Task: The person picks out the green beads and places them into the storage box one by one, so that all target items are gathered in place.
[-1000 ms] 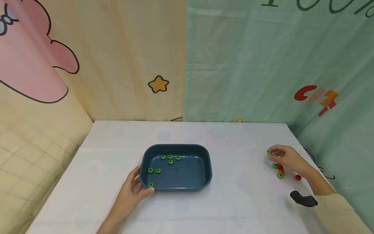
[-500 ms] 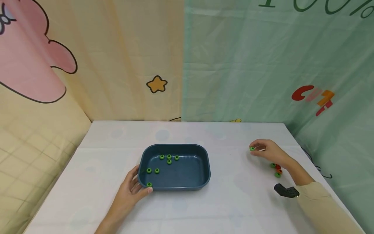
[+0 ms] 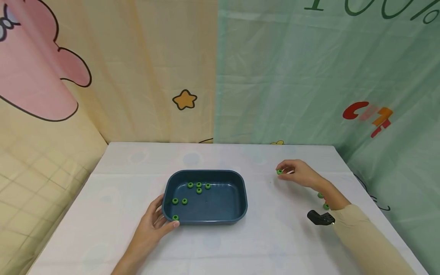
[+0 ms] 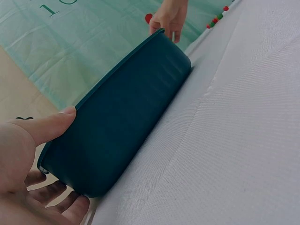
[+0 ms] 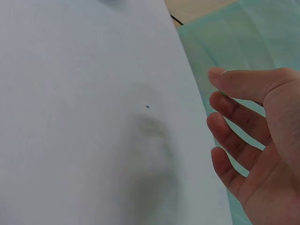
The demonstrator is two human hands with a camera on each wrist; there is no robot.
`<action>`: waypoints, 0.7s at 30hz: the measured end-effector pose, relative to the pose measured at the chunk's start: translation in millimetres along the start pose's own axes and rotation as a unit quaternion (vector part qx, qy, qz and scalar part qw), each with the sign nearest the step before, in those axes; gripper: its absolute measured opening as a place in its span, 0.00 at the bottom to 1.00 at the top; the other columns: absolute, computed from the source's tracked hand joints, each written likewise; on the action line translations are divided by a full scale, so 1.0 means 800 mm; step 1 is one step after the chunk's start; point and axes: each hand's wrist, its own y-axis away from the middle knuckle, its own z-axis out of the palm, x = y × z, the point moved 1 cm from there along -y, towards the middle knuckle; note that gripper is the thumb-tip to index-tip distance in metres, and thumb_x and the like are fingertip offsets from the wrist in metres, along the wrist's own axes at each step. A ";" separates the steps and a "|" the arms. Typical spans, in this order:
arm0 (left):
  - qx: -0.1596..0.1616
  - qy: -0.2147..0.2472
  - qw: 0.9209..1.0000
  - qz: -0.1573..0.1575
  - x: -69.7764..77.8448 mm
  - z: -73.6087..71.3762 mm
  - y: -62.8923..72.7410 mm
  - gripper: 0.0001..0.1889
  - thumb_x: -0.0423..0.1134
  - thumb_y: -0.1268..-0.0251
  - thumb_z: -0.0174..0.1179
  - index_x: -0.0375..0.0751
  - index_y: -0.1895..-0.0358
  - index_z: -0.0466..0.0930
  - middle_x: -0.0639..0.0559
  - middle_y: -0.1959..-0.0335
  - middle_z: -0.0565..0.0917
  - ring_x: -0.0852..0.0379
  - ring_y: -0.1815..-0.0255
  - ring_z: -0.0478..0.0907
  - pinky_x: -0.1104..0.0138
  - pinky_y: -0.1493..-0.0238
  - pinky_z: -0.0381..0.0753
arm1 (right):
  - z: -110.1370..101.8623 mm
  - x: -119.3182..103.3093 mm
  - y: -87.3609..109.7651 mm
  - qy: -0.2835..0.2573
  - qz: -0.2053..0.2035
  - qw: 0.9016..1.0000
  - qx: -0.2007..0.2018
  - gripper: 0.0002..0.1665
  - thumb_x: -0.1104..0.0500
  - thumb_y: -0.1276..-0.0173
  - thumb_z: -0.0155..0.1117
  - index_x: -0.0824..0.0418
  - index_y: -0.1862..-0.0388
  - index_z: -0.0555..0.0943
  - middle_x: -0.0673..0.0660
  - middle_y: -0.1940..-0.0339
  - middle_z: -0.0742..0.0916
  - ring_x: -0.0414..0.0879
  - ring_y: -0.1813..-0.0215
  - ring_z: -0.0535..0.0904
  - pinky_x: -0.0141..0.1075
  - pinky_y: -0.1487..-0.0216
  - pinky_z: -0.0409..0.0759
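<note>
My left hand [image 3: 149, 225] grips the near left corner of a dark blue plastic tray [image 3: 220, 208], its thumb on the rim and fingers along the left side. In the left wrist view the tray's outer wall [image 4: 122, 112] faces the camera. Several small green beads [image 3: 184, 201] lie inside, mostly toward the left. Right of the tray, my right hand [image 3: 300, 175] pinches another green bead [image 3: 279, 172] above the table, between thumb and fingertips. From the right wrist view, the hand [image 5: 262, 140] shows but the bead is hidden behind the thumb and fingers.
At the table's right side lie more green beads [image 3: 326, 206], partly covered by the right forearm. The left wrist view shows red and green beads [image 4: 214, 21] there. A white cloth covers the table [image 3: 261, 244]; printed curtains [image 3: 282, 76] hang behind it.
My right hand has carried the green bead leftward from the loose beads, toward the tray. The left hand and tray have stayed put.
</note>
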 end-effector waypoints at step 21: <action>0.000 0.010 1.000 -0.014 0.002 -0.001 0.001 0.49 0.31 0.37 0.74 0.43 0.18 0.51 0.40 0.19 0.55 0.37 0.22 0.60 0.76 0.39 0.76 | 0.046 -0.085 -0.066 -0.002 -0.076 0.995 -0.063 0.12 0.63 0.30 0.72 0.64 0.49 0.85 0.52 0.54 0.87 0.49 0.52 0.83 0.46 0.46 0.86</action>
